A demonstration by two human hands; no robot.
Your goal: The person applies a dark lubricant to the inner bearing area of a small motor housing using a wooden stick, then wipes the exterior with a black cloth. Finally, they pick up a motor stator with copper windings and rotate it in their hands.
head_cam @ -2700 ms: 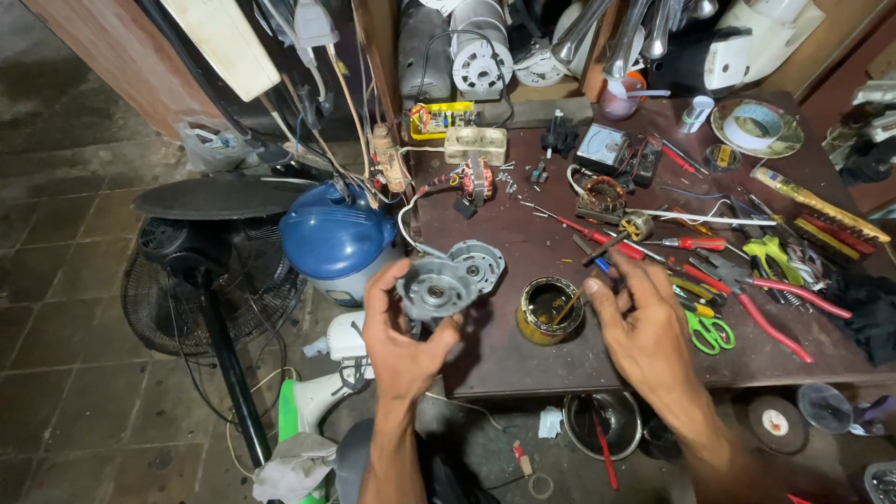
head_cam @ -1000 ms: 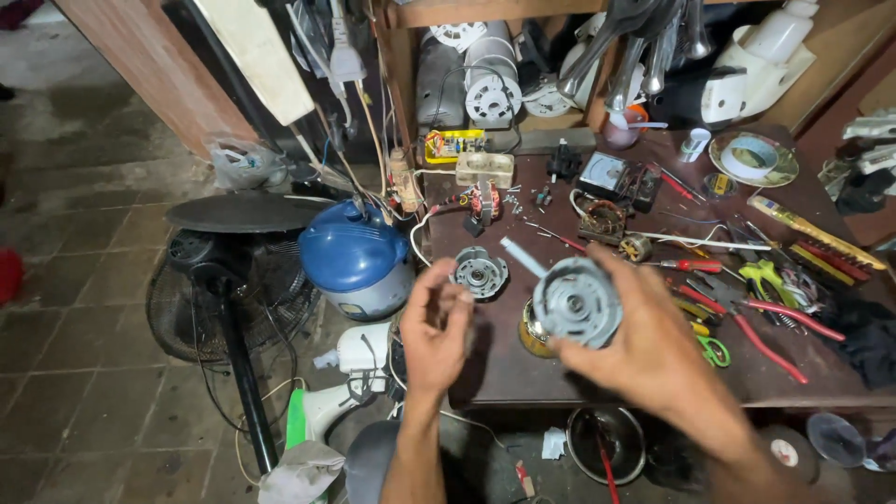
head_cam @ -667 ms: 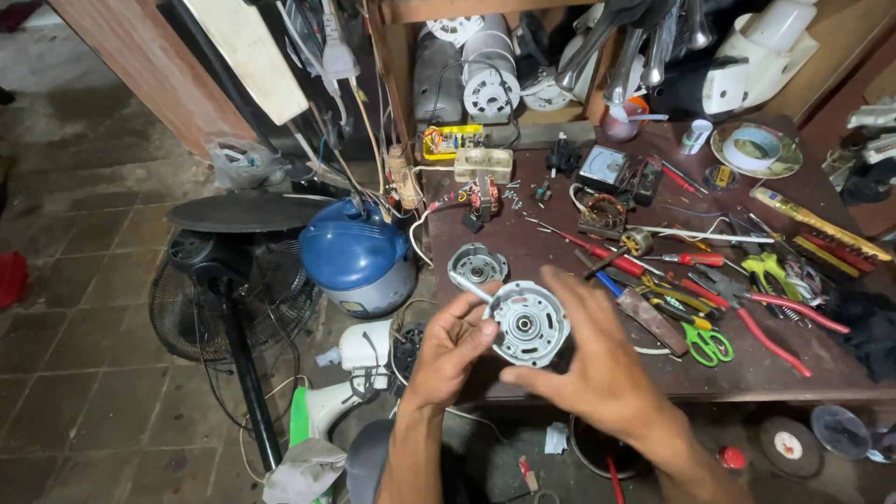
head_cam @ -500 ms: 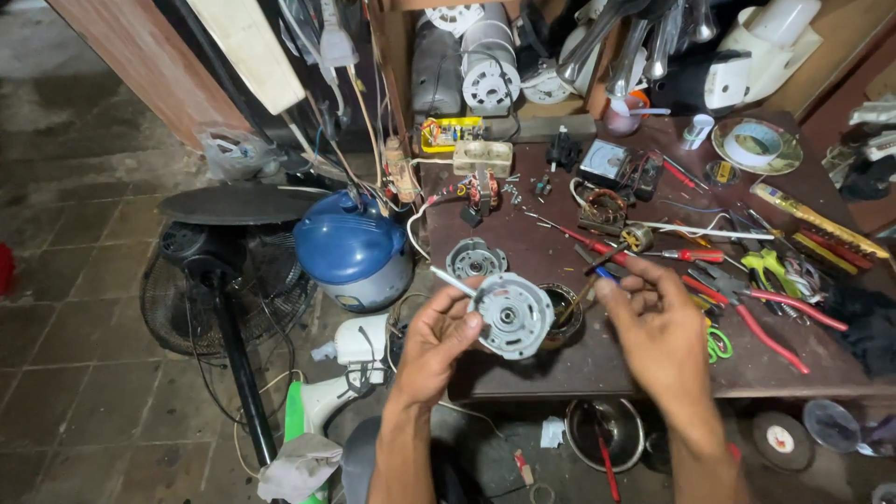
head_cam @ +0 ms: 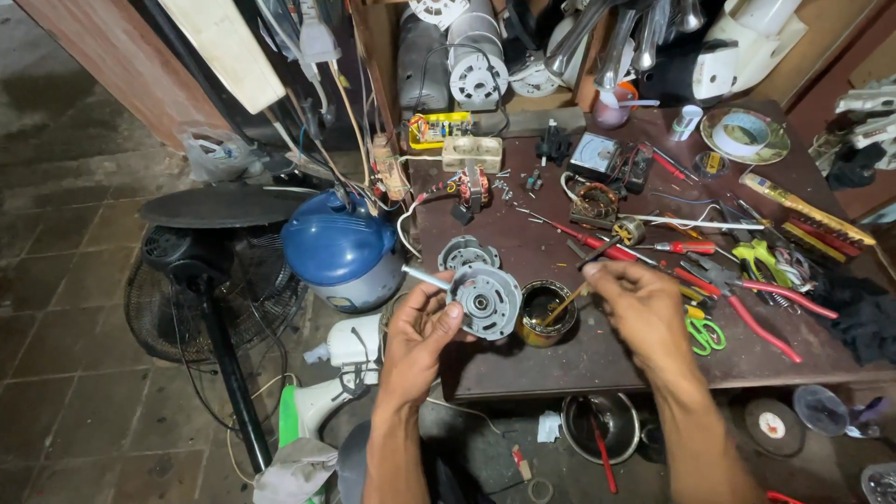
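Holding the round grey motor housing in the left hand, fingers closed around its lower rim, shaft end poking out to the left, just above the near edge of the desk. Pinching a thin brush stick with the right hand, fingers closed on its upper end, tip dipped into the small round tin standing on the desk just right of the housing. Compared with half a second ago: housing now wholly in the left hand, turned a little more face-on; right hand, then raised and apart from the tin, now down at the stick. Compared with the earliest view: housing lifted off the desk, no longer resting beside its mate. Inside the tin, a dark glossy paste, golden at the wall. Lying flat just behind the housing, a second grey motor cover. Below the desk's near edge, on the floor, a metal bowl with a red-handled tool inside. Off to the left, a blue domed appliance and a black fan base with its grille beneath. Further right on the desk, red-handled pliers, green-handled scissors. Farther back, a saucer carrying a roll of pale tape, and a yellow circuit board near the rear wall.
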